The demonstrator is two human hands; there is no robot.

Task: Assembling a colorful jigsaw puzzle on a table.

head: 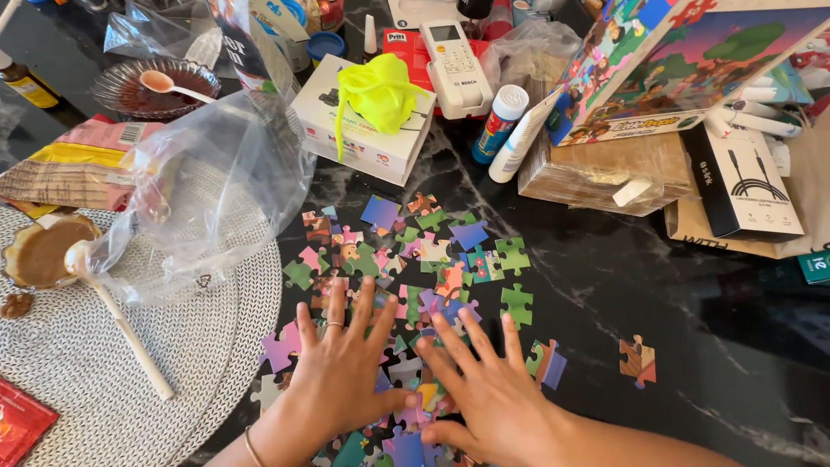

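A dark marbled counter point(657, 285) fills the frame. Upper right leans a colourful puzzle box point(683, 65). Centre frame lies a loose heap of puzzle pieces point(415, 251) (one stray at lower right). At bottom centre, the left hand point(341, 372) and right hand point(493, 389) press flat on the pieces, fingers spread wide, holding nothing.

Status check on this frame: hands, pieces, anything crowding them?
Left hand and right hand flat, fingers spread, on loose puzzle pieces. Nothing gripped. Clear plastic bag crowds the left edge.
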